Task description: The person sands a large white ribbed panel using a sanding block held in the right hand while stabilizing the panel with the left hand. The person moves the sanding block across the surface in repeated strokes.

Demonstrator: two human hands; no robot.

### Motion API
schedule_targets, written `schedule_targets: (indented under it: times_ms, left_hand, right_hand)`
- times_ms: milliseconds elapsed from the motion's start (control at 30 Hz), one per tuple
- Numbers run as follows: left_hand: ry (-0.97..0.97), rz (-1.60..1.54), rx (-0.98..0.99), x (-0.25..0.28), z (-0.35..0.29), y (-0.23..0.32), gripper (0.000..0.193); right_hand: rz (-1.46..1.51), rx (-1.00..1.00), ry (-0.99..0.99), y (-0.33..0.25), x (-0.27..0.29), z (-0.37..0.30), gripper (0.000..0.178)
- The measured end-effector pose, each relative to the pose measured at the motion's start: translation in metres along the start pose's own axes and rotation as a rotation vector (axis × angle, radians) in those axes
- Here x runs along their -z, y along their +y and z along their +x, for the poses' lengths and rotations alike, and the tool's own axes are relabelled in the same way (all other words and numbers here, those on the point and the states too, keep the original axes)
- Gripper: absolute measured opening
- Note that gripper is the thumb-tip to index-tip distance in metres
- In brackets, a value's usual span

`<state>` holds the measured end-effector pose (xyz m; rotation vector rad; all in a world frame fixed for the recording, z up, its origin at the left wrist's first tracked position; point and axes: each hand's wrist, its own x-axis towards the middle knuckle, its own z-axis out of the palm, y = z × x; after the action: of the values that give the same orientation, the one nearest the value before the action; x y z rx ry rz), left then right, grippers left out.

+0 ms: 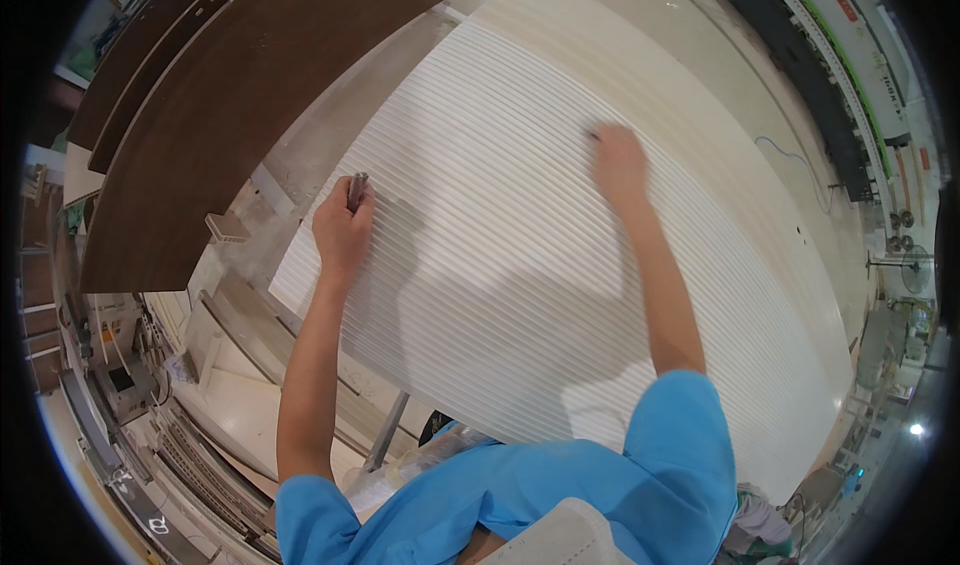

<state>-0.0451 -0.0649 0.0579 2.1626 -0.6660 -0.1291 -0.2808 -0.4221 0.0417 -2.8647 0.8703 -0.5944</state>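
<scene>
A large white panel (480, 195) with many narrow parallel ridges lies in front of me. Over its left edge, my left hand (343, 227) is closed around a short silver-grey metal tool (357, 191) whose end sticks up past the thumb; its exact kind I cannot make out. Farther right, my right hand (620, 165) is over the ridged surface, blurred by motion and curled closed. A small dark spot shows at its fingertips, too smeared to name. Whether that hand touches the panel I cannot tell.
Dark brown boards (250, 95) stand at the upper left. A smooth pale strip (690, 125) runs along the panel's far right side. Long black-and-white machinery (830, 65) is at the upper right, and a thin blue hose (800, 160) lies nearby. Pale planks (240, 315) are at lower left.
</scene>
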Motion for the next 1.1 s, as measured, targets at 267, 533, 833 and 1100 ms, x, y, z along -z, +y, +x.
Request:
schedule_targets:
  times_ms: [267, 533, 833, 1100]
  left_hand:
    - [0.033, 0.030, -0.018, -0.004, 0.000, 0.002, 0.023]
    - [0.008, -0.006, 0.048, -0.004, 0.001, 0.002, 0.026]
    - [0.017, 0.056, -0.021, -0.002, 0.006, 0.002, 0.022]
    - [0.070, 0.056, -0.043, -0.004, 0.004, -0.001, 0.025]
  right_hand:
    - [0.168, -0.180, 0.087, 0.070, 0.057, -0.072, 0.018]
    - [0.126, -0.007, 0.046, 0.009, -0.010, 0.037, 0.018]
    - [0.218, 0.033, 0.028, -0.129, -0.099, 0.188, 0.017]
    - [0.003, -0.017, 0.167, 0.023, -0.017, 0.012, 0.017]
